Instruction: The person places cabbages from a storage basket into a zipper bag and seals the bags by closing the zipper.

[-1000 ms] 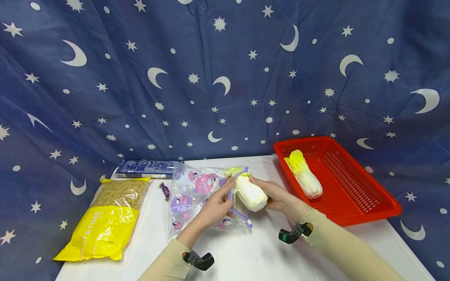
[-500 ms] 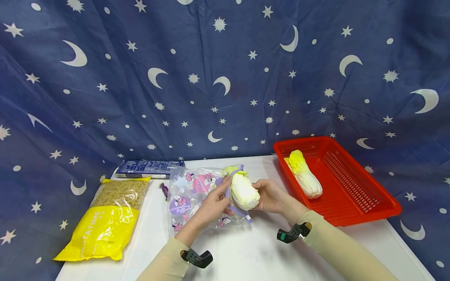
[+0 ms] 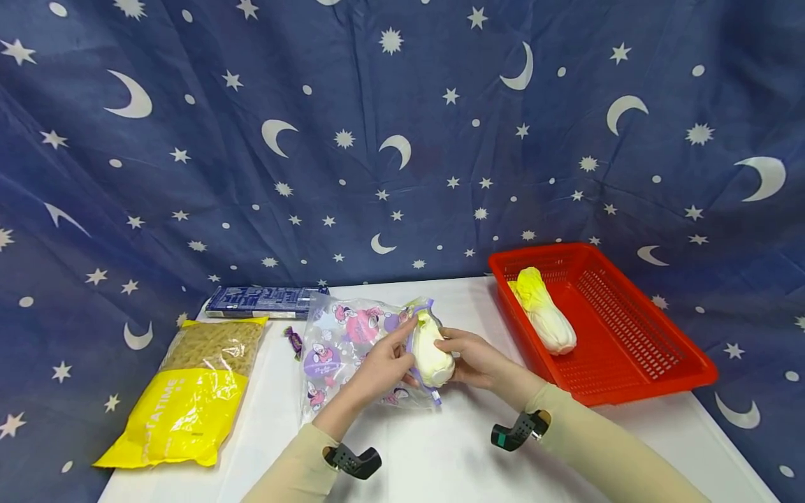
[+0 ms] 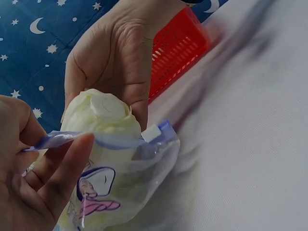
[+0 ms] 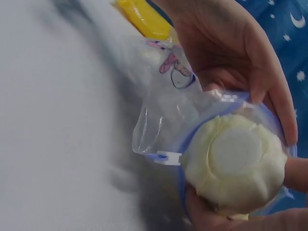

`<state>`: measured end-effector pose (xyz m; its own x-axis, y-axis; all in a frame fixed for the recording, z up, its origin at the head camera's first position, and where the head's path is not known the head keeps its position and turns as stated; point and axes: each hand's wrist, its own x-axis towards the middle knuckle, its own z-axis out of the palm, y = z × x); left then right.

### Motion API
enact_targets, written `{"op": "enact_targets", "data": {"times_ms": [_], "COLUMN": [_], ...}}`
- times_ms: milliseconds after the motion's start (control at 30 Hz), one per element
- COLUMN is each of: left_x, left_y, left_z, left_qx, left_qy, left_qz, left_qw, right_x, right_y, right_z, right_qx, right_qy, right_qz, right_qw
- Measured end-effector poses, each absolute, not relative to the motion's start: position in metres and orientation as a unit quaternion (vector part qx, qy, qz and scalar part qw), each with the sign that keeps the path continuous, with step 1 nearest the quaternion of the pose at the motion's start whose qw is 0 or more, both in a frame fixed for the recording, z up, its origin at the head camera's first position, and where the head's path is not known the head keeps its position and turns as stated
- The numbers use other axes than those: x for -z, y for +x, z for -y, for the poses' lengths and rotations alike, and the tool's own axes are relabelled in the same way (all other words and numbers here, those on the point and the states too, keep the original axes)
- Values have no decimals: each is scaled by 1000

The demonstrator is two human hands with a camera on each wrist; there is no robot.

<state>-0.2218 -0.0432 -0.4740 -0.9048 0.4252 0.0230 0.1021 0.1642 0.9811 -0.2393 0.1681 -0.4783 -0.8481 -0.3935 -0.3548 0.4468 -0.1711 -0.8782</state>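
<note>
I judge the bagging about half complete: the cabbage [image 3: 434, 356] lies partway inside the bag's [image 3: 361, 327] mouth, its base protruding. Left to do, as I assess it: base not yet in, slider [image 4: 151, 133] not yet drawn across. A second cabbage [image 3: 546, 314] lies unbagged in the basket [image 3: 610, 353]. Pose: both forearms slant inward over the table [image 3: 440, 454]. My left hand [image 3: 382, 369] pinches the bag's lip, index finger extended; my right hand [image 3: 476, 360] grips the cabbage near its base, thumb uppermost.
</note>
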Motion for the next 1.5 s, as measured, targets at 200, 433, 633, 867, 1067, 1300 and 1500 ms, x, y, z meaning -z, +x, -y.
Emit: {"op": "enact_targets", "data": {"times_ms": [200,433,633,867,1067,1300,1500], "left_x": [472,474,479,486,489,486,474], "left_y": [-220,-220,-222,-222,-222,-220,-218], "left_z": [40,42,44,44,43,41,41], "left_qx": [-587,-613,-634,-662,-677,-684,-639], "left_qy": [193,184,203,182,166,158,162], "left_qz": [-777,-758,-734,-712,-702,-697,-744], "left_qw": [118,126,136,147,148,147,107], "right_x": [471,479,484,486,488,495,485], "right_y": [-231,-233,-237,-245,-252,-251,-239], "right_z": [-156,-162,-171,-182,-179,-162,-148], "right_qx": [679,699,731,797,860,852,784], "right_qy": [29,26,34,51,67,55,51], "right_qz": [-702,-670,-588,-459,-327,-402,-566], "right_qw": [213,250,345,388,386,330,248]}}
